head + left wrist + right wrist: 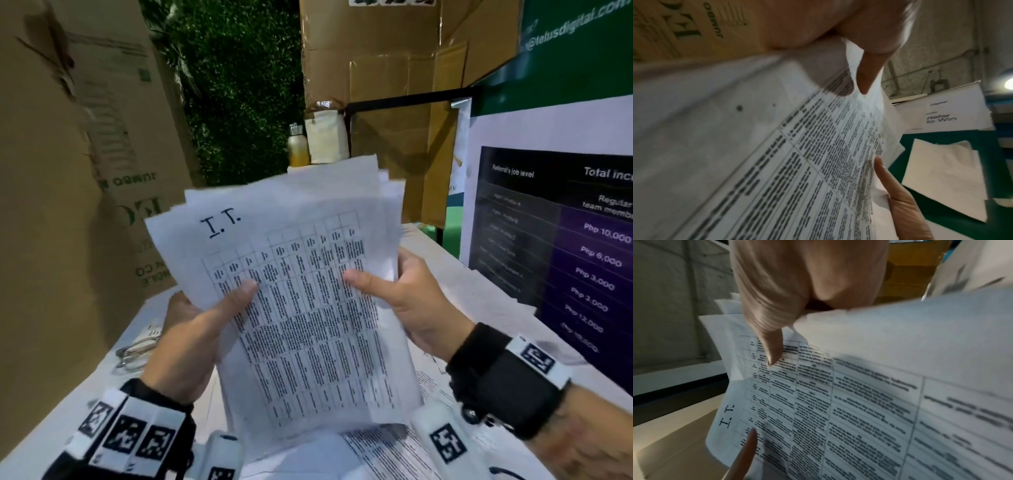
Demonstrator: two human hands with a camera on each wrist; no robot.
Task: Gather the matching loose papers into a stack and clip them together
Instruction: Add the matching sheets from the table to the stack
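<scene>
Two hands hold one sheaf of papers (pixel 301 308) up over the desk (pixel 486 274), tilted back so the printed table on the top sheet faces the head camera. "I.T." is handwritten near that sheet's upper left corner. The sheets are not squared: their far edges fan out in steps.

At the sheaf's left edge, the left hand (pixel 191 335) grips it, thumb laid flat across the front of the top sheet and the fingers behind the paper, out of sight in the head view. The wrist is bent back, palm turned inward.

On the opposite edge, the right hand (pixel 411 301) grips it likewise, thumb pressed on the print and pointing toward the left thumb, fingers curled behind. In the right wrist view the thumb tip sits on the table's grid.

More printed sheets (pixel 394 452) lie on the desk beneath the sheaf. Binder clips (pixel 137 349) lie on the desk just left of the left hand, apart from the sheaf. Cardboard boxes (pixel 68 171) stand at the left.
</scene>
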